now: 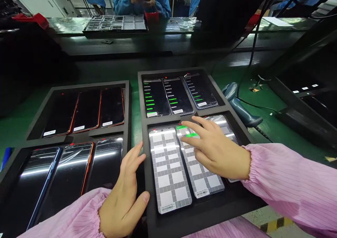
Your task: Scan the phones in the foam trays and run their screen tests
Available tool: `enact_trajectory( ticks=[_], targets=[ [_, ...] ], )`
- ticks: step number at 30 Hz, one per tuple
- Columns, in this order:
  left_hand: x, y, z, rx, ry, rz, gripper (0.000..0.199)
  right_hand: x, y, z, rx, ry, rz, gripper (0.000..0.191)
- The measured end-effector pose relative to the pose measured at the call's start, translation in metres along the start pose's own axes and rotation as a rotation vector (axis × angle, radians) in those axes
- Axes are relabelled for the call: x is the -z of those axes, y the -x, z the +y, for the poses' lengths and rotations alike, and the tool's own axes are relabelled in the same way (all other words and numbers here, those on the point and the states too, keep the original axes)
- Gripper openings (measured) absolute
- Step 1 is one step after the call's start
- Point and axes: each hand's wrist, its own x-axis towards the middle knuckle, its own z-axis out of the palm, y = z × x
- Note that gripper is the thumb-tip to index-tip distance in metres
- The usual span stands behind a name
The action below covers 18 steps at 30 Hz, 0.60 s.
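Note:
A black foam tray [145, 139] in front of me holds two rows of smartphones. In its near row, a smartphone [172, 174] on the left shows a white and grey grid. Over the middle smartphone [207, 183], my right hand [214, 148] is spread open, fingertips at the upper part of its screen, where green patches show; whether they touch I cannot tell. Part of a third smartphone [222, 122] is hidden behind that hand. The far-row smartphones [177, 97] display text lists, some lines green. Beside the tray's left edge, my left hand [126, 192] is open and holds nothing.
Another foam tray [126, 118] with dark-screened smartphones [86, 108] stands on the left. A barcode scanner [240, 106] and a black cable [259, 106] lie to the right. Across the bench, a person [142, 0] in blue works behind a divided parts tray [114, 23].

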Motion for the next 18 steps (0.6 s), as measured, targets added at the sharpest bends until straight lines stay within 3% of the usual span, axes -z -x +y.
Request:
enact_trajectory(
  ticks=[7, 18],
  targets=[
    [0.001, -0.001, 0.004, 0.009, 0.003, -0.010, 0.058, 0.005, 0.022, 0.000, -0.016, -0.006, -0.024, 0.041],
    [0.002, -0.004, 0.003, -0.008, 0.011, 0.003, 0.058, 0.008, 0.042, 0.024, -0.081, 0.052, 0.027, 0.041]
  ],
)
